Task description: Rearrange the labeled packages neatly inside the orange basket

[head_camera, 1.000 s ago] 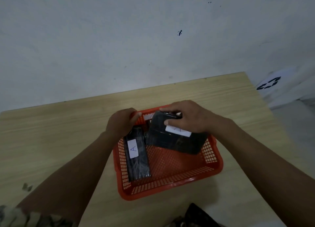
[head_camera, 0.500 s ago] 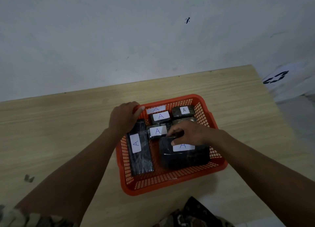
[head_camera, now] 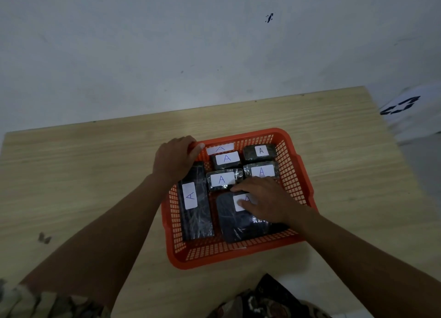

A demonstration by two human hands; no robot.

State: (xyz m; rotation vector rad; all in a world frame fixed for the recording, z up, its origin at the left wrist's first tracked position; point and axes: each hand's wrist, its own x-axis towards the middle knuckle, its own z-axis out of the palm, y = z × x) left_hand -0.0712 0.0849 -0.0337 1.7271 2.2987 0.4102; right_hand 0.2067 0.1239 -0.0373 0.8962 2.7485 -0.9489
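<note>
Packages [head_camera: 222,179] snug within basket [head_camera: 241,255] walls

Light wood-grain table [head_camera: 95,174], its far edge set against a pale wall. An orange mesh basket [head_camera: 296,174] rests directly on the tabletop, right of centre and close to the near edge; its sides sit slightly askew to the table's edges. A small dark object [head_camera: 44,237], too small to identify, lies on the bare surface at the near left, well apart from the basket. The table's right edge ends beside a grey floor.
</note>
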